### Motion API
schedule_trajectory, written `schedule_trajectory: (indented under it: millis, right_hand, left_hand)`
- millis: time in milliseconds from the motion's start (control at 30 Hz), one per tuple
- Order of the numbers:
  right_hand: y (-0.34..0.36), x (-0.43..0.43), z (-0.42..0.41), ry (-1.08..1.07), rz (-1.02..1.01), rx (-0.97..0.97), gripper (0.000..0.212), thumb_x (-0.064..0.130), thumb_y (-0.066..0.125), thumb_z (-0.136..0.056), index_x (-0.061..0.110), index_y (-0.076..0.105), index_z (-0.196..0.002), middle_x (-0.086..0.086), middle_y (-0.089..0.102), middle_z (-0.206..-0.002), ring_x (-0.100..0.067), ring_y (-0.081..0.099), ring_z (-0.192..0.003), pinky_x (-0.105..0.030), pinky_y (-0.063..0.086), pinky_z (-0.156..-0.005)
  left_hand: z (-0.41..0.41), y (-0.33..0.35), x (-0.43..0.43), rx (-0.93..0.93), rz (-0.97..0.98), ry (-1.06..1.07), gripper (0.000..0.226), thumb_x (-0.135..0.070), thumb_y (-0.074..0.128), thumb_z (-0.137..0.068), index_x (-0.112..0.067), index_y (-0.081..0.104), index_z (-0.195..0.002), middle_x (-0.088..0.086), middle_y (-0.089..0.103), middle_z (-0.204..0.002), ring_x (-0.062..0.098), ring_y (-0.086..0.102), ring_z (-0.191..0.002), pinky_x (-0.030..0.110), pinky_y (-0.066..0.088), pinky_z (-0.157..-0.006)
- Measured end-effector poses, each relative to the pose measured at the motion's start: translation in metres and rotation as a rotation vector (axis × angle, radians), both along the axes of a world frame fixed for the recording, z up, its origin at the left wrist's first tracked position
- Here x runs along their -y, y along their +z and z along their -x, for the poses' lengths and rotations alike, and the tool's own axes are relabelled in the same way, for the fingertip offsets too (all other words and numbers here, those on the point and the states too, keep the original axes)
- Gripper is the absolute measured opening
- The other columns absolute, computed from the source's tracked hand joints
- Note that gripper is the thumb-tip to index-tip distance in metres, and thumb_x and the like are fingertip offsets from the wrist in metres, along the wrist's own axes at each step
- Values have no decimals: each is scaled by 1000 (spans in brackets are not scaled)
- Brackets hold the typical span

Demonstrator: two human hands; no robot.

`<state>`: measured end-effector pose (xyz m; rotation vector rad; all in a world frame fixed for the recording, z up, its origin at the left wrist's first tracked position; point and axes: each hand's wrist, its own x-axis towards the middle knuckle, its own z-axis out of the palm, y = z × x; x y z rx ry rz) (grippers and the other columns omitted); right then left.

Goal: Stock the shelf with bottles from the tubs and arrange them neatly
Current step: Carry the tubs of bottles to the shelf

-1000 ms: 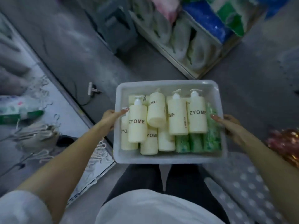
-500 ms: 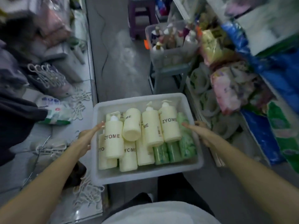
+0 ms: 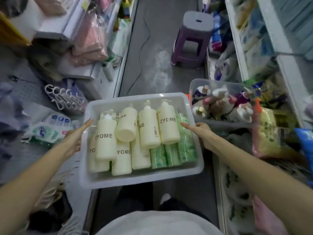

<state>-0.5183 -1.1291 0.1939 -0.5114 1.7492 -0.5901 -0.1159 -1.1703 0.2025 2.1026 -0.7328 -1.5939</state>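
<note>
I carry a white plastic tub (image 3: 140, 178) in front of my body. Several cream pump bottles (image 3: 168, 126) marked ZYOME lie in it, with green bottles (image 3: 172, 156) along its right side. My left hand (image 3: 76, 139) grips the tub's left rim, thumb over the edge. My right hand (image 3: 201, 133) grips the right rim the same way. A second clear tub (image 3: 196, 85) with mixed pump bottles (image 3: 220, 106) stands just right of the carried one, low by the right-hand shelving.
A narrow grey aisle runs ahead between stocked shelves (image 3: 240, 48) on both sides. A purple stool (image 3: 191, 38) stands in the aisle ahead on the right. White hangers (image 3: 64, 99) and packets (image 3: 49, 129) lie on the left shelf. A dark cable (image 3: 142, 48) crosses the floor.
The view has swung round and up along the aisle while I carry the tub. The second tub is now close on the right and the stool has come into view. Both grips are unchanged.
</note>
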Motion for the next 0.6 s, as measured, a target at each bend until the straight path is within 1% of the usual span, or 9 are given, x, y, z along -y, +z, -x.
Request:
schedule_trajectory:
  millis: [33,100,200,267,300,367,400,533,600]
  right_hand:
    - [0,29,-1,-6,10,-6,58,40,80,-70,6,57,-110,-3,67,-90,-13,65,-73,-20,47,-46]
    - [-1,87,-1,-24,8,-11,62,43,82,-67,7,56,-109,-4,68,-92,-15,66,-76,-21,50,-51]
    - [5,178,1,-7,-24,-33,79,60,81,-56,10,55,-111,-6,64,-104,-20,63,-87,-31,49,-63]
    - [6,240,7,14,-4,-45,99,74,77,-40,9,58,-112,-6,63,-101,-20,59,-82,-29,42,-58]
    - [6,267,9,14,-12,-50,106,78,75,-34,9,59,-113,-6,62,-99,-21,57,-80,-29,40,-57]
    - [3,315,17,-11,-4,-47,98,74,76,-45,9,58,-115,-5,61,-104,-22,57,-87,-31,43,-64]
    - [4,338,22,-28,2,-50,87,69,76,-55,9,57,-115,-4,59,-105,-22,55,-90,-31,43,-68]
    - [-6,442,59,-34,-4,-63,57,58,73,-70,9,58,-96,0,55,-79,-14,52,-68,-25,37,-52]
    - [-16,494,85,-38,24,-49,51,53,72,-74,9,57,-94,1,57,-80,-14,54,-69,-26,40,-54]
  left_hand:
    - [1,-1,27,-5,0,13,115,-79,71,-43,-13,50,-135,17,59,-128,33,58,-111,44,44,-98]
    - [7,4,85,-16,-3,22,102,-72,66,-63,-13,42,-142,17,52,-136,31,53,-117,43,40,-102]
    - [11,14,180,-9,16,24,89,-67,58,-76,-17,34,-146,15,45,-143,34,45,-128,45,34,-109]
    - [15,23,247,25,17,34,86,-69,62,-72,-15,45,-138,16,56,-130,34,54,-114,44,42,-101]
    - [21,29,279,43,40,30,77,-66,63,-74,-14,52,-130,15,62,-115,32,59,-100,41,48,-89]
    - [32,39,336,44,78,30,59,-58,64,-79,-13,59,-117,12,64,-93,27,60,-81,33,47,-68]
    - [37,42,364,44,79,23,60,-59,65,-78,-12,62,-116,12,65,-93,26,61,-82,33,47,-68]
    - [71,39,472,51,69,-8,72,-71,66,-65,-18,63,-114,12,67,-112,29,60,-102,41,46,-92]
    - [96,31,522,24,17,-26,79,-73,63,-66,-18,57,-124,10,65,-114,29,59,-106,43,44,-97]
